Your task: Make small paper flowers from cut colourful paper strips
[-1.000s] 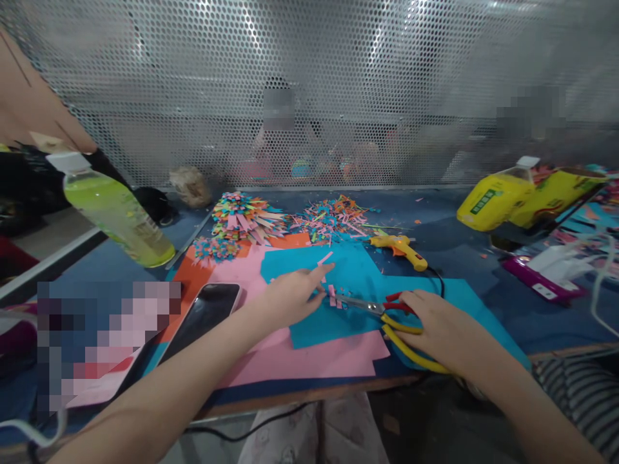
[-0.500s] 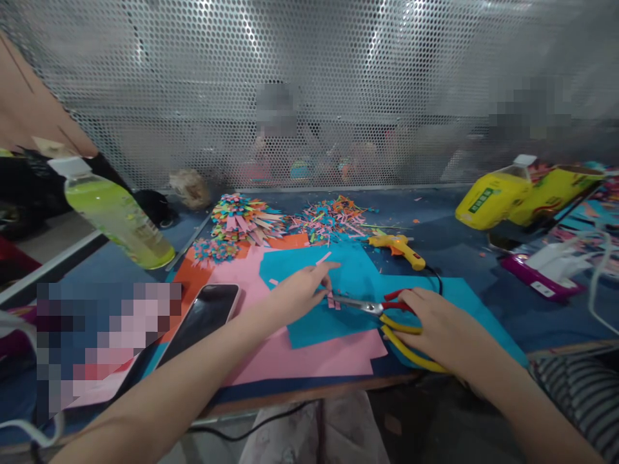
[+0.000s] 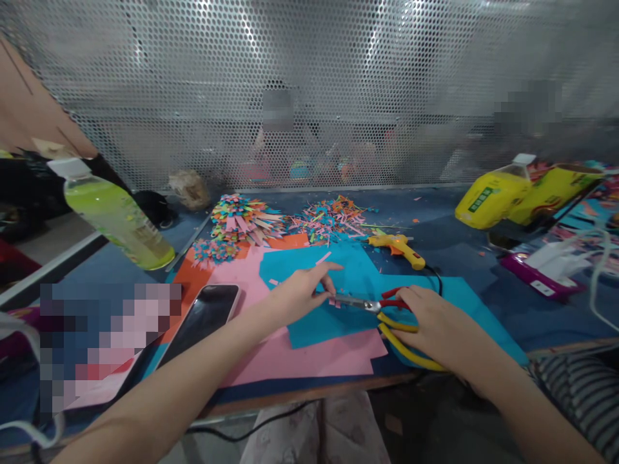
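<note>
My right hand (image 3: 428,319) is closed around scissors (image 3: 372,307) with red and yellow handles. Their blades point left and reach the fingertips of my left hand (image 3: 307,293). My left thumb and fingers pinch at the blade tips on what looks like a narrow pink paper strip, mostly hidden by the fingers. Small pink cut pieces (image 3: 333,302) lie just below. Under both hands is a blue paper sheet (image 3: 314,332), with pink paper (image 3: 333,361) beneath it. A loose pink strip (image 3: 323,258) rests on the blue sheet beyond my left hand.
Behind the hands stand a cone of folded paper strips (image 3: 242,219), a heap of colourful paper scraps (image 3: 333,216) and a yellow glue gun (image 3: 399,248). A phone (image 3: 206,319) and a green drink bottle (image 3: 116,216) are left. Tissues (image 3: 541,274) and a yellow bottle (image 3: 493,196) are right.
The scissors have shifted slightly left, and their blades look closer together at my left fingertips. Less of the pink strip shows below those fingers. My left hand has barely moved.
</note>
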Motion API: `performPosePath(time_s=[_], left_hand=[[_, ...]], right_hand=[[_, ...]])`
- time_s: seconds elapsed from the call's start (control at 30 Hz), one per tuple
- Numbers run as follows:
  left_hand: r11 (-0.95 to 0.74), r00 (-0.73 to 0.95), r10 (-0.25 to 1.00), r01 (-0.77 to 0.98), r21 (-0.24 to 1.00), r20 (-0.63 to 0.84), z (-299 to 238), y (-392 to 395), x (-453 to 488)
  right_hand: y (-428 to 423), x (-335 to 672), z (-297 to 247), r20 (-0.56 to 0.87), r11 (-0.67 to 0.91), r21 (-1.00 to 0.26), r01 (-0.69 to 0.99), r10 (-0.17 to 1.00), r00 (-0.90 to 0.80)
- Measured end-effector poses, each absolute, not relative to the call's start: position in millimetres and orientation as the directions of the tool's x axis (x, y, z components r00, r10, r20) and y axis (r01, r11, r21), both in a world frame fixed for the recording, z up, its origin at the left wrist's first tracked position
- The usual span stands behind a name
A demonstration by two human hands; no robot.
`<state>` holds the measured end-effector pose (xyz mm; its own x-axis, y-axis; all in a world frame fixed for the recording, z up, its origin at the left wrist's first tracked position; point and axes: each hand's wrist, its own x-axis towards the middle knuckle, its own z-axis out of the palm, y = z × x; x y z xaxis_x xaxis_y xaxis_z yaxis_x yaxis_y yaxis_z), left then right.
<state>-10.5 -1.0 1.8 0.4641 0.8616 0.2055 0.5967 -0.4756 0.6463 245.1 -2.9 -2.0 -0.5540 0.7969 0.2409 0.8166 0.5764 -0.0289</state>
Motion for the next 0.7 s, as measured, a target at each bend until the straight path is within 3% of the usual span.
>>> performPosePath(time_s=[0.1, 0.37, 0.7], left_hand=[[-0.474, 0.458, 0.863, 0.585, 0.658, 0.214, 1.8, -0.9, -10.3], [-0.453, 0.427, 0.876, 0.568, 0.687, 0.226, 2.5, -0.9, -10.0], [-0.457, 0.429, 0.874, 0.568, 0.685, 0.227, 2.9, -0.8, -11.3]], right_hand=[[-3.6, 245.1, -0.7, 0.159, 0.57, -0.038, 0.821, 0.814, -0.558], [-1.1, 247.1, -5.1, 0.104, 0.559, -0.065, 0.826, 0.827, -0.552], [-4.0, 241.7, -2.9, 0.178, 0.562, -0.01, 0.827, 0.815, -0.552]])
